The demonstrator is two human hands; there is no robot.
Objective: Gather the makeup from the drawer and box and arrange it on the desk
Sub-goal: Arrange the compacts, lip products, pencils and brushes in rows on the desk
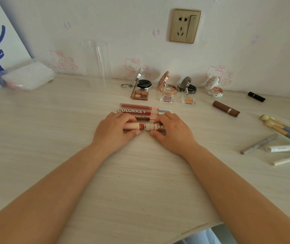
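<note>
Pale wood-grain laminate covers the table (140, 182), where two bare forearms reach forward from the near edge. The left hand (113, 129) grips the peach-pink tube end of a small lip gloss (141, 127) lying flat on the table, while the right hand (170, 131) pinches its ornate white cap end, thumbs nearly meeting beneath it. Just beyond the fingers lie three slim red lip-gloss tubes (140, 110) side by side in a row. Farther back stand open compacts and small eyeshadow pans (169, 88) in a line near the wall. To the right lie a brown lipstick case (226, 108), a black lipstick (256, 96) and a loose cluster of grey-handled makeup brushes and pens (281, 138). A clear plastic cylinder (96, 64) stands upright against the wallpapered wall.
</note>
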